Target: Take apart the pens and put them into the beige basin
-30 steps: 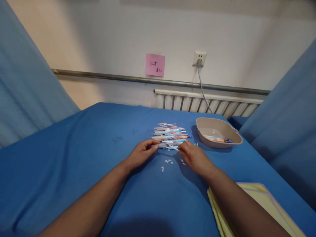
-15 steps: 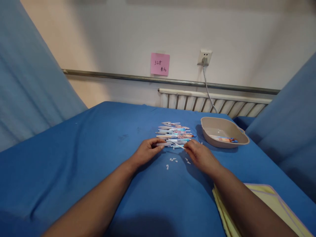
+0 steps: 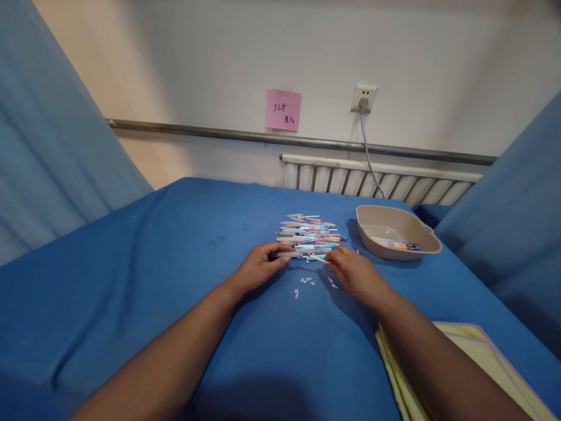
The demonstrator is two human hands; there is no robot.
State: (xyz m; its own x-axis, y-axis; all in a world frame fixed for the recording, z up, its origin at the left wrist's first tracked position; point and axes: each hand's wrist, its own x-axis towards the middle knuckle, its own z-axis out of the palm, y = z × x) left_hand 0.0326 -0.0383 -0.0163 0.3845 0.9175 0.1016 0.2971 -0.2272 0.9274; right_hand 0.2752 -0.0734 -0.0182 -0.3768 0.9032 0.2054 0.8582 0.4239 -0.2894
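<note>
Head view, two hands (image 3: 263, 266) (image 3: 357, 272), one tray (image 3: 397, 234)

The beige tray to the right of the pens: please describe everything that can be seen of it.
The beige tray is a shallow dish shaped like a rounded rectangle. It looks like matte plastic and seems to have a small tab at its right end. It sits flat and upright on the blue cloth, to the right of the pen pile. A few pens lie inside along its near side. Nothing else touches it.

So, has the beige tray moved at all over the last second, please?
No: the beige tray keeps the same gap right of the pen pile; only the view shifted.
</note>
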